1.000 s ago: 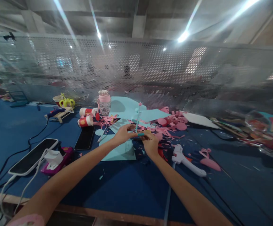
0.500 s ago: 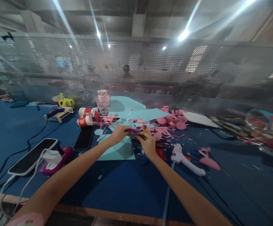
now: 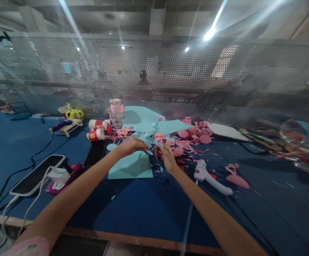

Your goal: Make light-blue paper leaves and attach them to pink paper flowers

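Observation:
My left hand (image 3: 134,145) reaches in over the light-blue foam sheet (image 3: 130,169), its fingers bent down and closed on a thin light-blue foam piece (image 3: 149,153). Across from it, my right hand (image 3: 167,156) has its fingers curled together at the right side of that same piece; its exact grip is partly hidden. A slim light-blue stalk with a pink tip (image 3: 159,119) rises between the hands. More light-blue sheets (image 3: 140,119) lie behind, and pink foam scraps (image 3: 182,144) are strewn just past my right hand.
A white glue gun (image 3: 210,179) lies right of my right arm, near a pink foam piece (image 3: 238,180). Left are a dark phone (image 3: 94,154), red-and-white paper cups (image 3: 95,135), a pink-topped bottle (image 3: 117,113), a white-edged device (image 3: 37,176) and a purple power strip (image 3: 75,174) with cables.
The purple-edged flat piece between my hands no longer shows. My hands are slightly farther apart, and the pink-tipped stalk now stands higher and farther right between them.

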Demonstrator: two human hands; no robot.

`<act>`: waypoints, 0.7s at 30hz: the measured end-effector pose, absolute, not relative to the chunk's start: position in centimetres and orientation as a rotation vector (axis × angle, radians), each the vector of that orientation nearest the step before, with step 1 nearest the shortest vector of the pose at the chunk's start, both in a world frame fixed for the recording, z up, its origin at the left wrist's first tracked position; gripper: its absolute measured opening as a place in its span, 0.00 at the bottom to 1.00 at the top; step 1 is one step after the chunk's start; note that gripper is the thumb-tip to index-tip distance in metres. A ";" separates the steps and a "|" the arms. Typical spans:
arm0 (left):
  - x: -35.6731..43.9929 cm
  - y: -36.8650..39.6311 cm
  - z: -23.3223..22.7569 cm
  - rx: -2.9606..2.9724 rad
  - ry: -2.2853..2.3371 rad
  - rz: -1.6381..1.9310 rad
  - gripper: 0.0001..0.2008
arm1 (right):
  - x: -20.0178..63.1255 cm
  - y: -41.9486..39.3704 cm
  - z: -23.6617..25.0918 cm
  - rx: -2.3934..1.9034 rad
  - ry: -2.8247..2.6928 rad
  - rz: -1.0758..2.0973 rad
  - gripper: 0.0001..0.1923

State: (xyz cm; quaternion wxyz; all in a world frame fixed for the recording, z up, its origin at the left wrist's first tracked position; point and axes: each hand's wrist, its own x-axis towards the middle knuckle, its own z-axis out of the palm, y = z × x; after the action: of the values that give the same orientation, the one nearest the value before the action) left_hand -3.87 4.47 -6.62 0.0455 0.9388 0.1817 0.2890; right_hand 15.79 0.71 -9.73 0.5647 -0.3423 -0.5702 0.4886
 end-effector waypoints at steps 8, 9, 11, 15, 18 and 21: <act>-2.6 2.9 -5.9 3.196 0.408 0.726 0.12 | 15.9 0.1 -8.4 -0.968 -1.620 0.672 0.11; -2.6 2.8 -6.0 3.231 0.406 0.717 0.12 | 15.9 0.0 -8.3 -0.969 -1.653 0.635 0.10; -2.5 2.6 -6.1 3.292 0.399 0.721 0.12 | 15.9 -0.2 -8.3 -0.949 -1.698 0.581 0.09; -2.6 2.5 -6.5 3.374 0.353 0.870 0.13 | 15.7 -0.4 -8.3 -0.931 -1.714 0.555 0.11; -2.6 2.5 -6.8 3.393 0.323 0.977 0.13 | 15.4 -0.6 -8.3 -0.919 -1.654 0.622 0.12; -2.5 2.4 -7.0 3.391 0.383 0.997 0.13 | 14.9 -0.9 -8.1 -0.904 -1.523 0.775 0.13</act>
State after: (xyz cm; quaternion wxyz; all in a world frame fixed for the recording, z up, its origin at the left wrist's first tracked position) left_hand -2.54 2.39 -7.04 -0.2055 0.9334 0.1054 0.2746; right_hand 14.92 -0.88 -8.12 0.5682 -0.3847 -0.6483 0.3300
